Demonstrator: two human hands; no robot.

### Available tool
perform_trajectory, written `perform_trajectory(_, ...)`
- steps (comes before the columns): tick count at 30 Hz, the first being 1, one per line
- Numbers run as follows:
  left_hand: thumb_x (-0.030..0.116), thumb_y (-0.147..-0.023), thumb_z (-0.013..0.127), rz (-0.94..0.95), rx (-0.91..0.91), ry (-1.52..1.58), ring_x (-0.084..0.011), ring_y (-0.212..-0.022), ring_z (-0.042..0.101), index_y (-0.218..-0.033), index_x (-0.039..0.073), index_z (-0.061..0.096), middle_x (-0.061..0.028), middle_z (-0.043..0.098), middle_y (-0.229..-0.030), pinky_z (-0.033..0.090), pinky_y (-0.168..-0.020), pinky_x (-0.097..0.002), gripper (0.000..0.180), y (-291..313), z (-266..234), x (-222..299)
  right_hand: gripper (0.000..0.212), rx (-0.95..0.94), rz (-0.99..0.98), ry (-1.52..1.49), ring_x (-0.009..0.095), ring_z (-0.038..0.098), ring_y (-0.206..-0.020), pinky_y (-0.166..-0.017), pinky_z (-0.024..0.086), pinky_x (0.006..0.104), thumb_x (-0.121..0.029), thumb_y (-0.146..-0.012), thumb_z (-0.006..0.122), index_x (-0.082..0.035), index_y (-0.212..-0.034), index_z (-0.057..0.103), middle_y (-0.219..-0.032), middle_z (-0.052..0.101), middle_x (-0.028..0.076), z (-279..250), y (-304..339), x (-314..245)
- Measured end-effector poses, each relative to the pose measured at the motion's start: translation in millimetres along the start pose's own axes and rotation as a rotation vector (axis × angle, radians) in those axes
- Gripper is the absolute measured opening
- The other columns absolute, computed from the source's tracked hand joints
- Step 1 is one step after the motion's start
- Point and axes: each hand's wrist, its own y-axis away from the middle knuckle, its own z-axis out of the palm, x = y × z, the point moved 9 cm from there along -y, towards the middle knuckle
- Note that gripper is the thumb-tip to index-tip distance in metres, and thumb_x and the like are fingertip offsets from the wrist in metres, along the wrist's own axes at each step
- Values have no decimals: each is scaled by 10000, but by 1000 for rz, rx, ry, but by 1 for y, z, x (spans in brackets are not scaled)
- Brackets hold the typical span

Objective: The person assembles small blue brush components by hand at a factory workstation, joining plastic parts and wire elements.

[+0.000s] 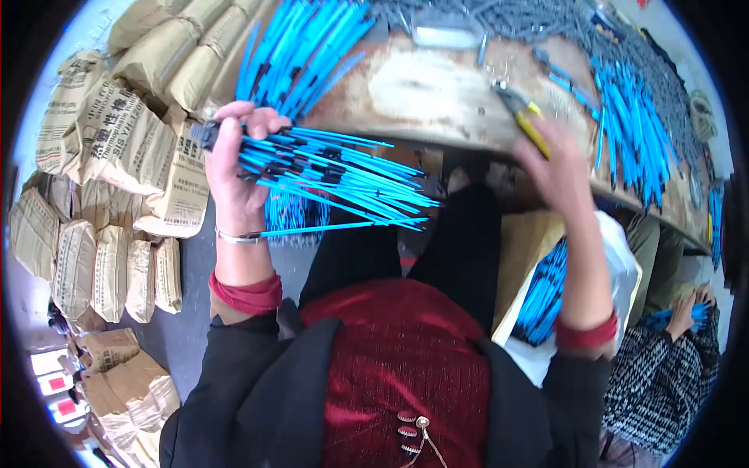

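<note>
Blue strips [351, 175] bunched at left, pliers [530, 130] at right

Left hand [234, 148] grips one end, likely keeping the bunch together above the lap [460, 242]; right hand [558, 160], blurred, at the pliers' handles over the bench [417, 86] edge, closed or not I cannot tell

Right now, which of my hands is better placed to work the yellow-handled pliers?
Probably your right hand: it's at the pliers, though blur hides its grip. Your left hand is occupied, clasping the bundle of blue strips.
</note>
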Motion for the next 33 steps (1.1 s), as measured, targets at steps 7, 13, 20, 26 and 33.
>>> perform_trajectory(7, 359, -900, 516, -77, 157, 476, -229, -841, 553, -911, 46, 566, -46, 550, -728, 432, -851, -427, 317, -12, 22, -10, 510, -614, -136, -1175, 263, 499, -1142, -937, 415, 345, -87, -730, 716, -15, -1188, 506, -1179, 541, 133, 32, 93, -163)
perform_trajectory(13, 371, -896, 512, -431, 272, 652, -215, -850, 568, -870, 64, 581, -55, 595, -779, 431, -862, -421, 316, 31, 45, -116, 525, 427, 434, -1681, 270, 456, -1156, -1029, 305, 438, -126, -816, 644, -117, -1277, 394, -1180, 508, 103, 18, 57, -42)
perform_trajectory(20, 486, -882, 474, -668, 292, 880, -228, -918, 576, -1024, 34, 597, -104, 641, -948, 437, -870, -398, 489, 71, 84, -175, 264, 401, 22, -1931, 229, 589, -906, -1001, 336, 479, -85, -799, 630, -107, -1032, 509, -880, 606, 62, -13, 42, -19)
perform_trajectory(26, 518, -880, 460, -1170, 154, 614, -226, -884, 626, -1126, 17, 558, -111, 638, -1021, 474, -825, -351, 566, 151, 100, -198, 204, 430, 389, -1758, 163, 613, -773, -833, 486, 352, 7, -722, 679, -35, -876, 552, -826, 621, 67, -29, 42, -32)
perform_trajectory(33, 294, -885, 550, -920, -1257, -942, -262, -942, 608, -1187, -9, 508, -186, 502, -1241, 493, -812, -404, 429, 182, 25, -162, 178, 91, 559, -1396, 97, 591, -742, -694, 490, 257, 23, -712, 688, -27, -817, 552, -786, 612, 31, -11, 48, -54)
